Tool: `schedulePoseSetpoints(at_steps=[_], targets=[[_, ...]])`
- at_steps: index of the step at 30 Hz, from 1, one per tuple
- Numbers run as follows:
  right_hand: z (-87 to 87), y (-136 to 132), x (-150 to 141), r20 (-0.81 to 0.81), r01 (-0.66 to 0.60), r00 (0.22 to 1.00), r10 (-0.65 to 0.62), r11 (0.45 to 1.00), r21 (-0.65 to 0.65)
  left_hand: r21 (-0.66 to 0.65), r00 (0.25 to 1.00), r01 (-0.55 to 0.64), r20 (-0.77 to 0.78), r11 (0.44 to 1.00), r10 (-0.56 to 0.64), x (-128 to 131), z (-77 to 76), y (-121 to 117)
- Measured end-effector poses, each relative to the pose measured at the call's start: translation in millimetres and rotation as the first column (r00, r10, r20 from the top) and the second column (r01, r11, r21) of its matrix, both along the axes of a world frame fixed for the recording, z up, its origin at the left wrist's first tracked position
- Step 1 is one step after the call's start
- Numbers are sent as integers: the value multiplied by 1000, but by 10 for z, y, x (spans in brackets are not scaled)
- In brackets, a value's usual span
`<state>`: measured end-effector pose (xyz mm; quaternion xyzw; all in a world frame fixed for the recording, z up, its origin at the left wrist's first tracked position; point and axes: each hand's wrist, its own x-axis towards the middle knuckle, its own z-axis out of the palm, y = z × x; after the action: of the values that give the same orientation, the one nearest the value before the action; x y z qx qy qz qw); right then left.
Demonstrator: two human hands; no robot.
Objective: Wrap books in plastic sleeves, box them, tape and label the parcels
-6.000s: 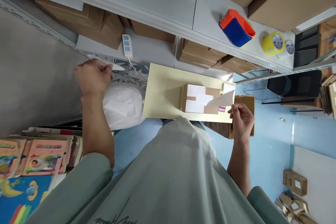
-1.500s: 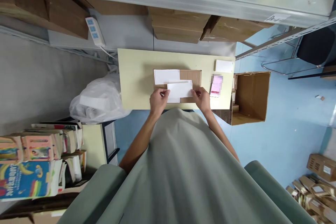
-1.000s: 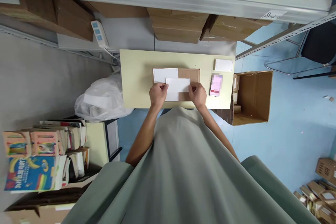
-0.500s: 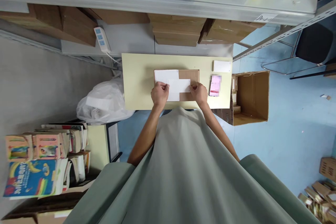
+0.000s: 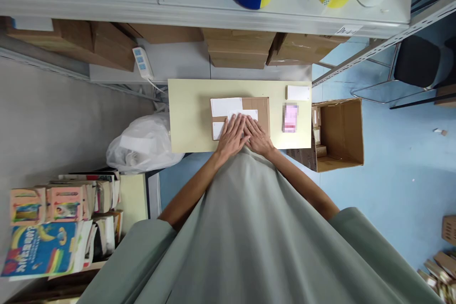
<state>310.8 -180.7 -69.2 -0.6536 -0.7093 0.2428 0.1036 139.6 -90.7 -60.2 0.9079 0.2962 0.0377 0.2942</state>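
Atop the carton (image 5: pixel 263 108), the left hand (image 5: pixel 231 138) and right hand (image 5: pixel 258 139) lie palm-down, fingers straight, each grip apparently unclenched.

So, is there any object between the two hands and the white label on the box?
Nothing visible: the left hand and right hand lie over the white label on the cardboard box. The phone lies apart, to the right.

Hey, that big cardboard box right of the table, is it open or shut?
Open: you can see into the big cardboard box, where small boxes show along one side.
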Motion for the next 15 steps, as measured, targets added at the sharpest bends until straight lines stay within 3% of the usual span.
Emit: schedulePoseSetpoints(at_steps=[7,11,15], targets=[[-4,-178,150,18,151,988,-152,988,17,3,995,-30,-97,1000,30,-248,-55,77],[45,-146,152,-15,233,972,-233,972,-12,-18,992,-78,-103,997,76,-153,-13,65],[42,83,86,-35,241,970,-242,970,-20,-33,997,-46,-71,998,43,12,-9,109]])
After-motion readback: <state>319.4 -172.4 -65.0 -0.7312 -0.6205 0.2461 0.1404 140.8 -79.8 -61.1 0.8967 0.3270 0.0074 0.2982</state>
